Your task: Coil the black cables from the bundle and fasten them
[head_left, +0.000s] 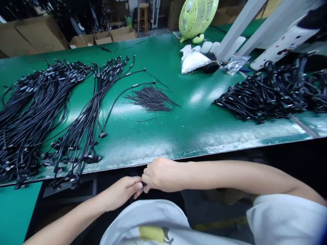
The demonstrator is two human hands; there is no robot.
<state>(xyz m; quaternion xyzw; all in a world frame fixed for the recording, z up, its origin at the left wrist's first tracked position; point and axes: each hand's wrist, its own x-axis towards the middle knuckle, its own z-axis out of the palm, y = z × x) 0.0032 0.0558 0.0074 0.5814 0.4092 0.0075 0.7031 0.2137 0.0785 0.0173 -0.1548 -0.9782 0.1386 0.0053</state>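
My left hand (124, 193) and my right hand (160, 174) meet just below the table's front edge, close to my body. Their fingers are closed together around a small dark thing, mostly hidden, that I cannot make out. On the green table (178, 126), to the left, lies a bunch of black cables (93, 105) with plugs at both ends, some hanging over the front edge. One single cable (112, 106) curves away from that bunch. Beyond my hands is a pile of thin black ties (152, 98), a few of them loose around it.
A bigger heap of black cables (43, 98) covers the far left. Coiled black cables (276, 93) are piled at the right. A green fan (198, 17), a white plastic bag (195, 63) and slanting grey posts (237, 32) stand toward the back. Cardboard boxes (41, 35) are behind the table.
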